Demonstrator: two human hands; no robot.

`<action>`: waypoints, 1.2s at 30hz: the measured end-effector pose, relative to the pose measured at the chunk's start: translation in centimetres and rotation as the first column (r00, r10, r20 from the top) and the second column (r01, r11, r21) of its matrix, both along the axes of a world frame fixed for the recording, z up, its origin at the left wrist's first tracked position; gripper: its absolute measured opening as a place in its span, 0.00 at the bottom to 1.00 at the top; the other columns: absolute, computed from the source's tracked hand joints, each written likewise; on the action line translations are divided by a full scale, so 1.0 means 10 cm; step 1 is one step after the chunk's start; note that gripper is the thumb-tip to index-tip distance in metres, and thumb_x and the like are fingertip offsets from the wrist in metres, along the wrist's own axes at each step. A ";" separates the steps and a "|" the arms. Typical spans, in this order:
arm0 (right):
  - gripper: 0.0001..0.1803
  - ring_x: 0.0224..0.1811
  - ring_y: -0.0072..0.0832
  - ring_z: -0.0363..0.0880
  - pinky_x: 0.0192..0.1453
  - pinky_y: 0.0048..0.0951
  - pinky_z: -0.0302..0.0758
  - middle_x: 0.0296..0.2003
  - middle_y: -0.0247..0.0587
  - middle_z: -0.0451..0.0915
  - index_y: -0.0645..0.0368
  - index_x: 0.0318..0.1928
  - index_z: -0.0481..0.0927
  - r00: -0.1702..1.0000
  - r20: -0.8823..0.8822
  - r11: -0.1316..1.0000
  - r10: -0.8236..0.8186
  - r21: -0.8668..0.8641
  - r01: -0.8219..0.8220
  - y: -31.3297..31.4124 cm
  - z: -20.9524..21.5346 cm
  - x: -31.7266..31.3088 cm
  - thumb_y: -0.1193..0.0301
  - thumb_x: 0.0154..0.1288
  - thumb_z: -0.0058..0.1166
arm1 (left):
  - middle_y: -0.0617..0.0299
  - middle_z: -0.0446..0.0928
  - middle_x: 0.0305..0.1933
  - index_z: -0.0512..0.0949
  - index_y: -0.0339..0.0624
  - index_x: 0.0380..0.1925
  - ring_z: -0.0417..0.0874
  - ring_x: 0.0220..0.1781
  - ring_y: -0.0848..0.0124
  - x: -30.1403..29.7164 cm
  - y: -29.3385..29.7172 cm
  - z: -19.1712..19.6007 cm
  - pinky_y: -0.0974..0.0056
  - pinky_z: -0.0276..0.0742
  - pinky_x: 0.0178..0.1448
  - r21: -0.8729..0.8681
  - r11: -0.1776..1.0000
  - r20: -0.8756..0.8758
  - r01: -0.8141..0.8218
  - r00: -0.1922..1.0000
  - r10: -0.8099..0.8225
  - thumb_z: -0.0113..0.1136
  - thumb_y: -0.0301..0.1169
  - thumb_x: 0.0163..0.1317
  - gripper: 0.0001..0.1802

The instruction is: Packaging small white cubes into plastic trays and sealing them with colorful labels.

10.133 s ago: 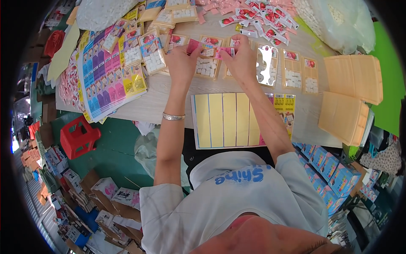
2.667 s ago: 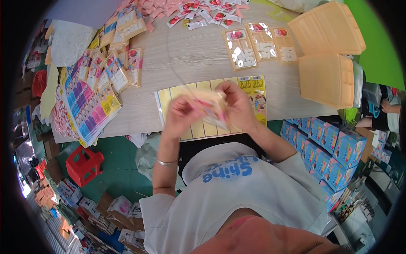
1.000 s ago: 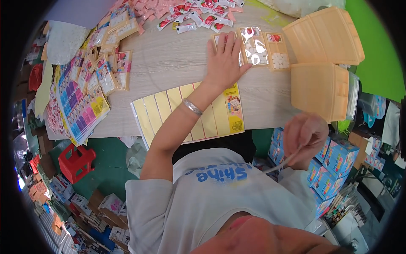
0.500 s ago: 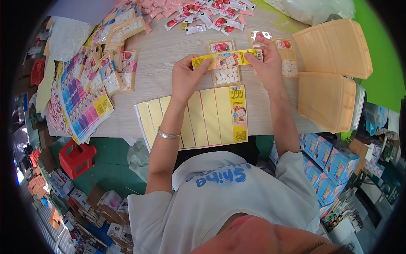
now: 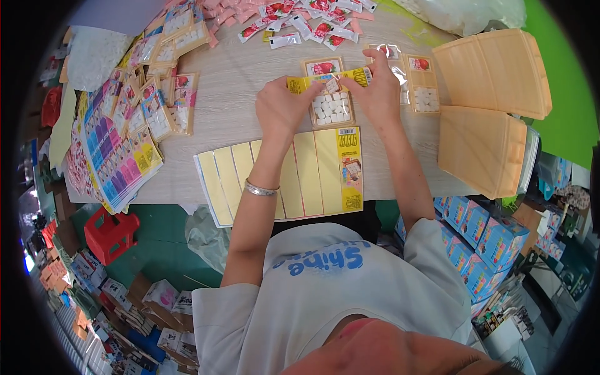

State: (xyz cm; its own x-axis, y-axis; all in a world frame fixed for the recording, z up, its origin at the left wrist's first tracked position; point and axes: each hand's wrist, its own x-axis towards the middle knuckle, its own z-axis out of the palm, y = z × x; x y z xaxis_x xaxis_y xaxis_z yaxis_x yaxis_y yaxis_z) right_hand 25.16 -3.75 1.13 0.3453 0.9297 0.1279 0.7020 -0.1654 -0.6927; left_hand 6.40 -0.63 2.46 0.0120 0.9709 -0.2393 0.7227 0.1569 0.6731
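A narrow yellow printed sticker strip point(image 5: 325, 79) lies crosswise over the top of a clear plastic packet of small white square candies with a strawberry picture card point(image 5: 330, 94), which rests flat on the pale wood-grain table point(image 5: 237, 75), nearer its far edge than its near one. The left hand point(image 5: 281, 109) pinches the strip's left end with fingers curled down onto it; the right hand point(image 5: 378, 90) grips the strip's right end, fingertips pressed on the packet's upper right corner.

Just right of that hand lies a second, similar clear packet of white candies point(image 5: 424, 90). Toward the near edge, below the hands, a white backing sheet with pale yellow sticker strips point(image 5: 281, 175) lies flat, one printed yellow strip at its right end; the left forearm, wearing a silver bracelet point(image 5: 260, 189), crosses it. At the table's right edge two stacks of pale orange plastic trays point(image 5: 487, 112) sit side by side. Along the far edge small pink-and-white sachets point(image 5: 306, 22) are scattered. At the left edge filled candy packets point(image 5: 162, 94) overlap a stack of colourful printed sheets point(image 5: 115, 162). Blue printed cartons point(image 5: 487, 237) stand below the table's right corner.
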 end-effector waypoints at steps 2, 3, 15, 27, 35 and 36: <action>0.36 0.41 0.42 0.85 0.46 0.40 0.81 0.41 0.49 0.84 0.58 0.60 0.71 0.997 0.068 1.000 0.021 0.020 -0.023 -0.02 0.00 -0.01 0.68 0.53 0.77 | 0.57 0.83 0.21 0.86 0.33 0.32 0.84 0.24 0.64 0.06 -0.03 -0.12 0.59 0.77 0.33 0.099 0.995 -0.035 0.004 0.999 0.000 0.79 0.46 0.52 0.24; 0.35 0.44 0.45 0.84 0.48 0.43 0.80 0.43 0.51 0.83 0.58 0.60 0.71 0.996 0.082 0.999 0.029 0.037 -0.032 -0.03 0.00 -0.01 0.68 0.54 0.77 | 0.57 0.83 0.22 0.87 0.34 0.34 0.85 0.25 0.61 0.09 -0.05 -0.18 0.57 0.79 0.35 0.202 0.979 -0.068 0.011 0.998 0.003 0.80 0.47 0.51 0.24; 0.36 0.52 0.47 0.82 0.54 0.45 0.79 0.48 0.51 0.82 0.60 0.63 0.71 0.993 0.117 0.991 -0.023 0.133 0.007 -0.16 0.03 0.03 0.68 0.56 0.75 | 0.53 0.85 0.43 0.79 0.36 0.47 0.88 0.36 0.61 0.27 -0.14 -0.11 0.60 0.83 0.39 -0.005 0.999 0.392 -0.044 0.919 0.043 0.78 0.35 0.55 0.23; 0.17 0.43 0.24 0.87 0.48 0.26 0.85 0.44 0.42 0.87 0.70 0.52 0.82 0.267 -0.963 0.999 0.028 0.036 0.024 -0.72 0.31 -0.21 0.78 0.64 0.68 | 0.59 0.85 0.40 0.77 0.35 0.50 0.87 0.41 0.76 -0.20 -0.46 0.40 0.71 0.83 0.41 0.050 0.997 0.775 -0.061 0.632 0.000 0.78 0.23 0.55 0.25; 0.14 0.39 0.23 0.87 0.46 0.26 0.85 0.41 0.41 0.89 0.68 0.49 0.85 0.590 -0.804 0.996 0.073 0.091 0.001 -1.00 0.47 -0.49 0.83 0.62 0.68 | 0.59 0.88 0.42 0.86 0.33 0.50 0.87 0.39 0.75 -0.45 -0.82 0.35 0.69 0.84 0.45 0.049 0.997 0.700 -0.051 0.714 0.002 0.73 0.23 0.61 0.16; 0.15 0.39 0.23 0.87 0.46 0.25 0.85 0.41 0.41 0.89 0.68 0.49 0.85 0.622 -0.774 0.993 0.115 0.099 -0.060 -1.06 0.47 -0.48 0.83 0.61 0.68 | 0.59 0.88 0.42 0.86 0.33 0.50 0.87 0.39 0.75 -0.49 -0.83 0.32 0.69 0.84 0.45 0.047 0.998 0.700 -0.053 0.714 0.005 0.73 0.23 0.61 0.16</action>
